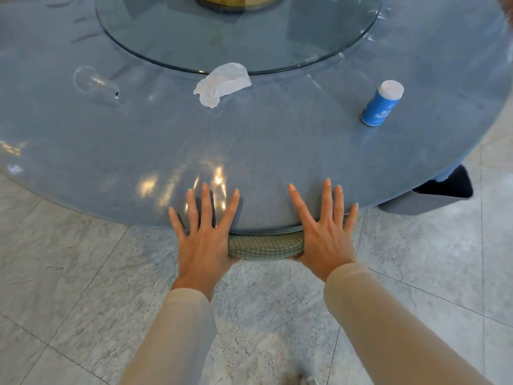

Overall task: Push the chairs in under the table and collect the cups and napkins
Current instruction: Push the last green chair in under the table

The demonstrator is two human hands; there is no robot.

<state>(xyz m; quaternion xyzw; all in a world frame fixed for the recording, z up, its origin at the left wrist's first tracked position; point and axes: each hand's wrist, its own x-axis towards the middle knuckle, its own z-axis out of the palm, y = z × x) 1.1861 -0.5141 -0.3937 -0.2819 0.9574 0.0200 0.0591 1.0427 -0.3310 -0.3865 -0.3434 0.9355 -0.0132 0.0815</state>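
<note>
Round blue table (277, 140) with a glossy top, filling the upper frame; raised glass turntable (238, 31) at its centre, a gold-coloured base (236, 1) partly visible beneath it. Pale marble-tiled floor (83, 273) below. At right, a dark grey bin (433, 195) tucked partly under the table rim.

On the table: crumpled white napkin (222, 84) just beside the near edge of the turntable; clear glass cup (94, 82) lying on its side well to the left; blue cup (382, 103) with a white top standing tilted in the view, well to the right. Nothing between these and the near rim.

Chair (266, 243) pushed in under the near rim, only the top of its green, grid-patterned back showing. Left hand (204, 234) and right hand (323, 232) on either end of that chair back, fingers spread wide and reaching over the table rim, palms against the fabric. Beige sleeves (177, 334) up to the wrists.
</note>
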